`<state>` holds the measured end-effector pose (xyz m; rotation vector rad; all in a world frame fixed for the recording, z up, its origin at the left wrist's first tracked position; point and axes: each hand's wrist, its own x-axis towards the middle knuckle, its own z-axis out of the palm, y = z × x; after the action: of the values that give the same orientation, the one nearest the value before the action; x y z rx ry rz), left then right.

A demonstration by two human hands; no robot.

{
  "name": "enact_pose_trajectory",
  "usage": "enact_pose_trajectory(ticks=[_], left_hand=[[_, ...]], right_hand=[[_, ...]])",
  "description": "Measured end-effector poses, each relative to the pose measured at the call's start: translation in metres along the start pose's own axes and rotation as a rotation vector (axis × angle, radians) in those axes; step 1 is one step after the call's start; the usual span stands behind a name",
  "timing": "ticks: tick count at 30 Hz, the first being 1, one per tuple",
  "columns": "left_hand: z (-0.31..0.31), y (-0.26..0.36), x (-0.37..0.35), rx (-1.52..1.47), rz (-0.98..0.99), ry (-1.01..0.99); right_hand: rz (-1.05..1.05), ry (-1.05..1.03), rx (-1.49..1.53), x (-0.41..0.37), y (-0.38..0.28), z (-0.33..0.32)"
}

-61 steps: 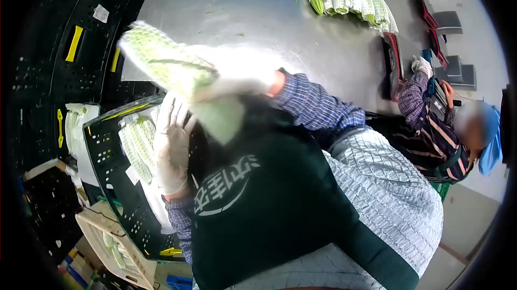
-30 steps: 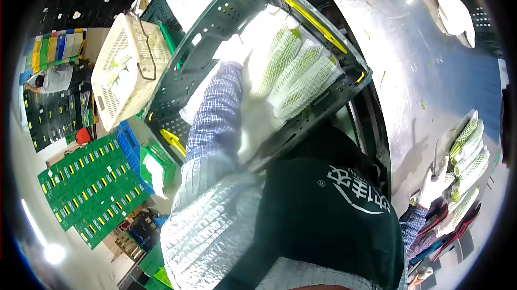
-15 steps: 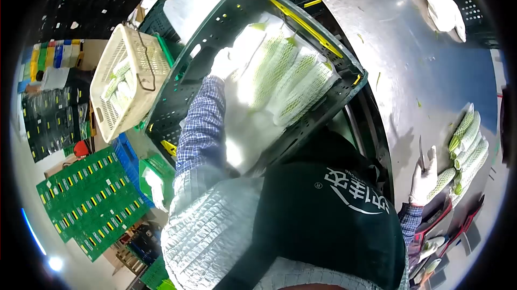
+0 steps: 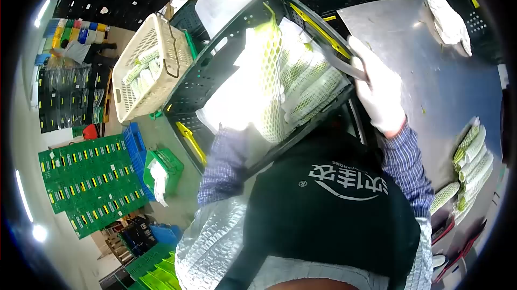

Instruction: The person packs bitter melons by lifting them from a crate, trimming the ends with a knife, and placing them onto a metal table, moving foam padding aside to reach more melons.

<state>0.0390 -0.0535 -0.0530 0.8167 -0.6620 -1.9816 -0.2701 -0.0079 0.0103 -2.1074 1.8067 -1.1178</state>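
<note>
In the head view, a long green vegetable in a white net sleeve (image 4: pixel 272 82) stands out large and raised above the others in the dark crate (image 4: pixel 186 82). My left hand (image 4: pixel 239 120), in a white glove, is at its lower side and closed on it; glare washes out most of the fingers. My right hand (image 4: pixel 379 93), also gloved, grips a knife (image 4: pixel 344 66) over the crate's right rim, its blade pointing at the netted vegetables. Several more netted vegetables (image 4: pixel 312 88) lie side by side on white lining in the crate.
A metal table (image 4: pixel 409 74) lies to the right, with a pile of netted vegetables (image 4: pixel 474 160) and a white cloth-like item (image 4: pixel 447 20). Left of the crate stands a cream basket (image 4: pixel 145 74) with netted vegetables. A green bin (image 4: pixel 167 168) and green crates (image 4: pixel 91 177) stand lower left.
My right hand has come from the table up to the crate with the knife. My left hand has moved down toward me, and a netted vegetable now stands raised beside it.
</note>
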Motion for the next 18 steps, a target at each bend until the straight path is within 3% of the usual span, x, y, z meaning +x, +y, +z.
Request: enact_pose_trajectory(ticks=[1, 3, 6, 9, 10, 11, 13, 14, 15, 18], left_hand=[[0.012, 0.001, -0.007, 0.067, 0.008, -0.047], [0.035, 0.004, -0.022, 0.2, 0.033, -0.14], [0.01, -0.002, -0.033, 0.427, 0.14, -0.119], [0.006, -0.001, -0.04, 0.368, 0.16, -0.18], [0.009, 0.001, -0.044, 0.298, 0.13, -0.149], [0.015, 0.006, -0.046, 0.231, 0.104, -0.123], [0.02, 0.013, -0.045, 0.156, 0.087, -0.056], [0.02, 0.013, -0.046, 0.149, 0.088, -0.016], [0.009, 0.009, -0.044, 0.135, 0.079, 0.004], [-0.014, 0.002, -0.025, 0.208, 0.103, -0.007]], right_hand=[[0.038, 0.004, 0.1, 0.015, -0.015, 0.004], [-0.089, 0.09, 0.073, 0.032, -0.026, 0.012], [-0.239, 0.136, -0.004, 0.041, -0.032, 0.022], [-0.187, 0.09, 0.054, 0.039, 0.0, 0.034], [0.076, -0.062, -0.016, 0.042, 0.014, 0.034], [0.075, 0.021, 0.056, 0.034, 0.058, 0.056], [0.157, -0.083, 0.192, 0.029, 0.043, 0.035], [-0.078, 0.077, 0.464, 0.025, 0.024, 0.036], [-0.119, 0.024, 0.556, 0.028, -0.006, 0.023], [-0.415, 0.139, 0.449, 0.035, -0.052, 0.012]])
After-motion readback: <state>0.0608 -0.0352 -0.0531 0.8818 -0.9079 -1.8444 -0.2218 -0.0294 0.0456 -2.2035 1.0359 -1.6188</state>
